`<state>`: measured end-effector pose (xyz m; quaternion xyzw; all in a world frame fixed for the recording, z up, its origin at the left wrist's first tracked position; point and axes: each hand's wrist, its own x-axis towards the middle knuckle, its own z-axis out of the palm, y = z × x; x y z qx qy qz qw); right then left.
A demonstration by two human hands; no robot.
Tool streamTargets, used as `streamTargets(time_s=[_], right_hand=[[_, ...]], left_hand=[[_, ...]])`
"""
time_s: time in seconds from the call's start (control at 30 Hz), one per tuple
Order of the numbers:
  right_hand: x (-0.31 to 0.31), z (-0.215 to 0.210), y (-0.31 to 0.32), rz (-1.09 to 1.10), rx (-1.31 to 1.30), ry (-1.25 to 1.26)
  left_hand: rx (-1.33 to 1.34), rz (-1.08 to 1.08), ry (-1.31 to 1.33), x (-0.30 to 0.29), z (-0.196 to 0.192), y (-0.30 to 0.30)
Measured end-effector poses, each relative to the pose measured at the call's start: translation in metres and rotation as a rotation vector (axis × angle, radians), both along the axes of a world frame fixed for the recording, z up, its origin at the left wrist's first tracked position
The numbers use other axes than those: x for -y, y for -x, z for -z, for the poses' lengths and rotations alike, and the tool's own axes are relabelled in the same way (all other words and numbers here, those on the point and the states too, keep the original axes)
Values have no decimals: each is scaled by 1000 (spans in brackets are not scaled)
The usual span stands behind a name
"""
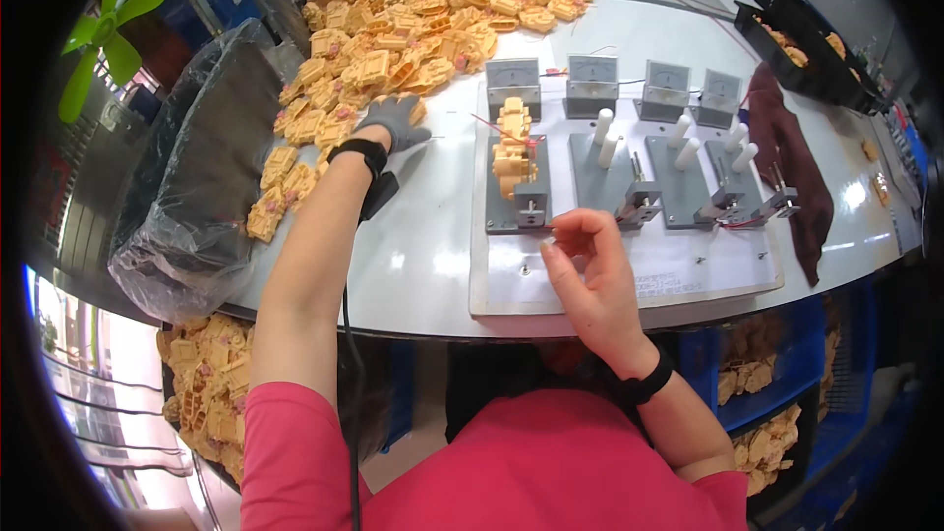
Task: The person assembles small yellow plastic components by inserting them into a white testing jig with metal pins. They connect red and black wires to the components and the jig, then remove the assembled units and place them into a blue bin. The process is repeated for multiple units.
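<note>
My left hand (pixel 395 124), in a grey glove, is at the right edge of a pile of tan plastic parts (pixel 379 69). Its fingers are closed around one tan plastic part (pixel 418 112). My bare right hand (pixel 597 285) is just in front of the leftmost grey test fixture (pixel 503 221), fingers curled and thumb apart, with nothing visible between them. On that fixture stands a tan plastic assembly (pixel 513 152) with a thin red wire. A small metal clamp block (pixel 532 206) sits at the fixture's near end, close to my right fingertips.
Several analog meters (pixel 592 79) line the back of the white board (pixel 629 285). More grey fixtures with white pegs (pixel 605 128) stand to the right, beside a dark red cloth (pixel 792 177). A plastic-lined bin (pixel 197 177) is left; a black tray (pixel 806 49) is far right.
</note>
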<state>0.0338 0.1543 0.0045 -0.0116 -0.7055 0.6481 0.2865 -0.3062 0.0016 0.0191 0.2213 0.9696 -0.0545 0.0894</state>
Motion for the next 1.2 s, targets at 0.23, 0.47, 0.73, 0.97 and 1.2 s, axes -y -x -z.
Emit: streamTargets(time_s=[0.23,0.47,0.73,0.97,1.2], right_hand=[[-4,-11,-4,-38,17,-714],[-4,-8,-1,-2,35,-658],[1,-7,1,39,47,-698],[-6,2,-1,52,-71,-831],[-4,2,-3,72,-90,-853]], left_hand=[[-102,31,-185,5,6,-47],[-92,189,-229,23,0,-104],[-136,293,-256,32,10,-125],[-158,310,-271,41,15,-133],[-132,268,-274,37,11,-146]])
